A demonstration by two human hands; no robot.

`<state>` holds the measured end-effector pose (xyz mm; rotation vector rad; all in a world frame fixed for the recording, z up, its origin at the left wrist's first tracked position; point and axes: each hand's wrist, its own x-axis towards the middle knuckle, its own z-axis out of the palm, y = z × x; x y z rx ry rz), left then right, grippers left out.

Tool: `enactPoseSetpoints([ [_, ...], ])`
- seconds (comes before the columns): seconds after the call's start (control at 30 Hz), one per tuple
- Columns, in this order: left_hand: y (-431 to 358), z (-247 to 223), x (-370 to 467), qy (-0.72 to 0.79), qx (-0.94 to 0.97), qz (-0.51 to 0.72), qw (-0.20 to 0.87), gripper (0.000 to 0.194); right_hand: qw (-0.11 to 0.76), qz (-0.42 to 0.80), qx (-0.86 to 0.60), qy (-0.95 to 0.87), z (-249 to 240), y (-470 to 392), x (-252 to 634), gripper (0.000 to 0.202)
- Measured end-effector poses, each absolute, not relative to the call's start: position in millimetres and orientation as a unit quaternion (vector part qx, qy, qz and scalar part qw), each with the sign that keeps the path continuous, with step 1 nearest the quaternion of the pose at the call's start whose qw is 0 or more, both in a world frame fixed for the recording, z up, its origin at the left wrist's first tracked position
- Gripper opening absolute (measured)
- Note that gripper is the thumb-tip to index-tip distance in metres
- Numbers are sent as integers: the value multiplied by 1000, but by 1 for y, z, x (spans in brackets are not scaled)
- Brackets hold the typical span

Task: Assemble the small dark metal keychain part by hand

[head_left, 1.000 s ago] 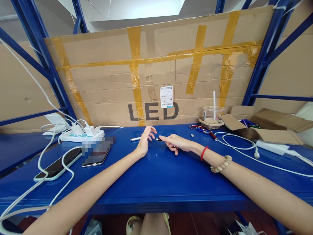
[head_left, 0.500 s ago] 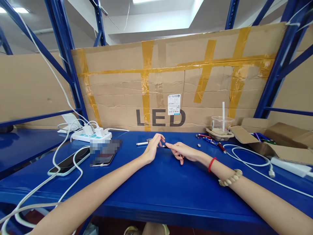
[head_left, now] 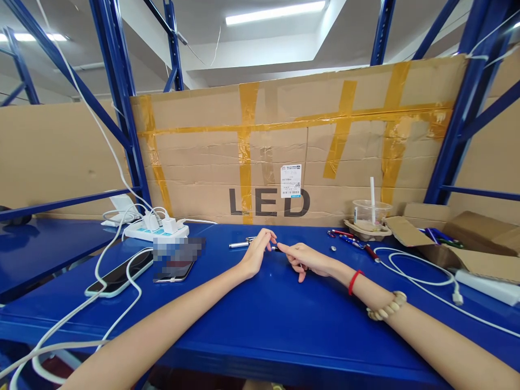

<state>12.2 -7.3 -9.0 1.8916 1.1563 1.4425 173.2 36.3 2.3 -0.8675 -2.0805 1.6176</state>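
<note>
Both my hands meet over the middle of the blue shelf top (head_left: 268, 319). My right hand (head_left: 305, 258) pinches a small dark pen-like part (head_left: 277, 249) at its fingertips. My left hand (head_left: 257, 253) has its fingertips closing on the other end of that same part. A silver tube (head_left: 239, 245) lies on the shelf just behind my left hand. My right wrist carries a red string and a bead bracelet.
Two phones (head_left: 117, 274) and a white power strip (head_left: 156, 229) with chargers and cables sit left. Pens (head_left: 352, 241), a plastic cup with a straw (head_left: 370, 214), a white cable (head_left: 422, 273) and open cardboard boxes (head_left: 459, 244) lie right. A taped cardboard wall marked LED stands behind.
My left hand has moved in from open and apart to touch the dark part in my right hand. The camera has tilted upward.
</note>
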Motion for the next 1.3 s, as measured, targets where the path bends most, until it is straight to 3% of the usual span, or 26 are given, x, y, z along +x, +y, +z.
enactPoseSetpoints([
  [1.3, -7, -9, 14, 419, 684, 532, 271, 31, 164, 579, -305, -738, 3, 37, 173, 53],
])
